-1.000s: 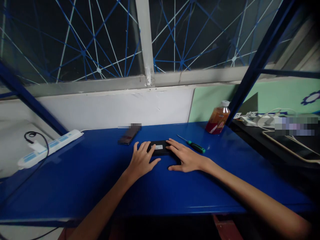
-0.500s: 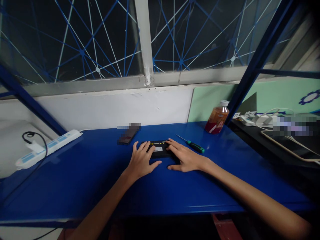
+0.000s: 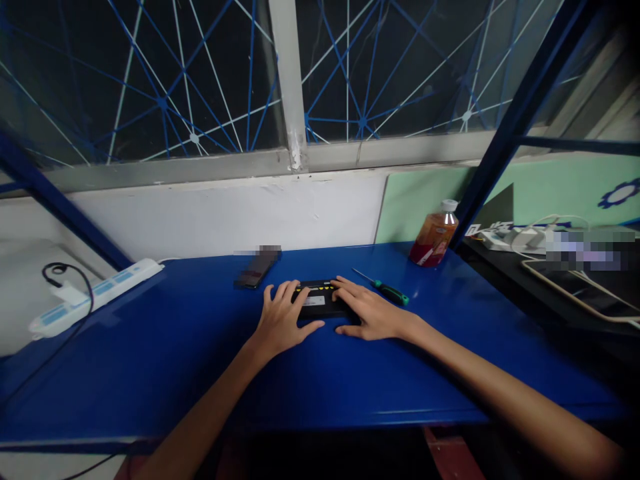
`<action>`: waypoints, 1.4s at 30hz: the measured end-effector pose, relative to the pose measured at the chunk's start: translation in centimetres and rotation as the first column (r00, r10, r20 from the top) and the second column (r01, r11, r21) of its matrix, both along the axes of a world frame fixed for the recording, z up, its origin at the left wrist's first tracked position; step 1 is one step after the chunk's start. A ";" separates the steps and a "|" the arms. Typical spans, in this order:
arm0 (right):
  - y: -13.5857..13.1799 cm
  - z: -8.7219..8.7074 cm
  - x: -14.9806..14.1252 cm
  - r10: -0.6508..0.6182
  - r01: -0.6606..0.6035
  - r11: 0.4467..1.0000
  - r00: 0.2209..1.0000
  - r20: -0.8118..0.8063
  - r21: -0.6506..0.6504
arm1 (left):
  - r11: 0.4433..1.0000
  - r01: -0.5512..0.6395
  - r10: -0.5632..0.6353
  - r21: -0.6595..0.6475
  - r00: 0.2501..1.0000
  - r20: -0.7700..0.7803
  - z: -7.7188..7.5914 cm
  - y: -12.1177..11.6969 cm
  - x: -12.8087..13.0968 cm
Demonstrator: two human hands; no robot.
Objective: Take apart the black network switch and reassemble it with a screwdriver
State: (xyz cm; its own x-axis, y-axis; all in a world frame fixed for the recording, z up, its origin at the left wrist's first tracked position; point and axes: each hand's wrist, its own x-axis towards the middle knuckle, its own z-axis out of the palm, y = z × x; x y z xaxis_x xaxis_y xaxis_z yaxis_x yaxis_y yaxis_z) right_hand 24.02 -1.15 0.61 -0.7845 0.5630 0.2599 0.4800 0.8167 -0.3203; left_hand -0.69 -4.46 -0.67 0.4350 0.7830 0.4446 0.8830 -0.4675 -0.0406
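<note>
A flat black box (image 3: 327, 309) with a white label and a row of small yellow marks lies on the blue table (image 3: 320, 380). My left hand (image 3: 283, 319) rests at its left end, fingers spread over the top and thumb pointing inward along the near side. At the right end, my right hand (image 3: 373, 312) touches the box with stretched fingers, its thumb apart from the near edge. Both hands cover the box's ends. Just beyond my right hand lies a screwdriver (image 3: 393, 292) with a green and black handle, its shaft pointing away to the left.
A dark phone-like slab (image 3: 260, 270) lies behind my left hand. A bottle (image 3: 434, 235) of reddish-brown drink stands at the back right. On the left is a white power strip (image 3: 100, 297) with a black cable. Cables and a tablet-like device (image 3: 580, 287) lie on the dark right-hand surface.
The fingers of my left hand have shifted very slightly left, and a little more of the label and yellow marks shows. My right hand stays almost in place.
</note>
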 end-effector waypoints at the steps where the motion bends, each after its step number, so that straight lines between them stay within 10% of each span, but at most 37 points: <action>1: 0.0 0.0 0.0 0.001 -0.001 1.000 1.000 0.003 0.001 | 1.000 0.000 0.000 -0.005 1.000 0.003 0.0 0.0 0.0; 42: -0.2 0.2 -0.2 -0.012 0.016 0.998 0.998 0.059 -0.054 | 0.989 0.069 -0.065 -0.127 0.997 0.033 2.0 -0.7 -0.1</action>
State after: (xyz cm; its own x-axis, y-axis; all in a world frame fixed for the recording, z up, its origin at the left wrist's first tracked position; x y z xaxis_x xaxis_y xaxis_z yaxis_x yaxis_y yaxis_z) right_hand 23.81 -1.34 0.78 -0.7894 0.5860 0.1828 0.5103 0.7920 -0.3351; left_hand -0.84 -5.14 1.36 0.4771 0.8038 0.3553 0.8494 -0.5255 0.0484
